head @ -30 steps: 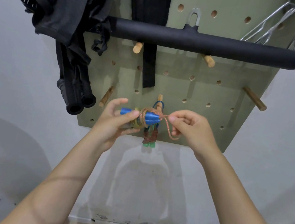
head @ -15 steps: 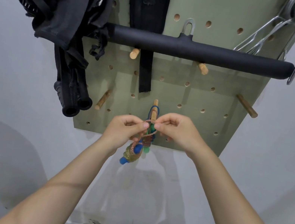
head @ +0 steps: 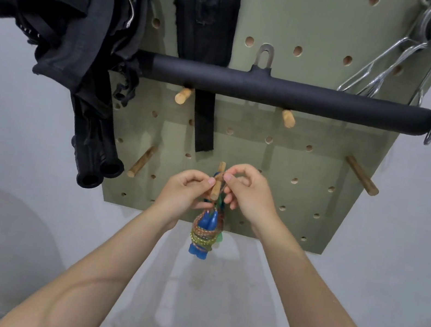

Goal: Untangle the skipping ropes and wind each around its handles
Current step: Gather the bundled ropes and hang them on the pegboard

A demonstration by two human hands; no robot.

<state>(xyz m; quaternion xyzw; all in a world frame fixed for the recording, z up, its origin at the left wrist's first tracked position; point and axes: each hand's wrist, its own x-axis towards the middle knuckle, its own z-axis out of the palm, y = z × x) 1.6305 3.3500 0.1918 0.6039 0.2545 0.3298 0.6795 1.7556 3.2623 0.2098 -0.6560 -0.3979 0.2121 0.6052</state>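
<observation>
Both bare forearms reach up and forward from the lower corners and come together near the middle. The left hand has its fingers curled, with thumb and forefinger pinched together at the tip. The right hand is just beside it, fingers also curled, thumb and forefinger tips close together. The two hands almost touch.

Bare forearms, no sleeves; left grip, right grip ungloved.
</observation>
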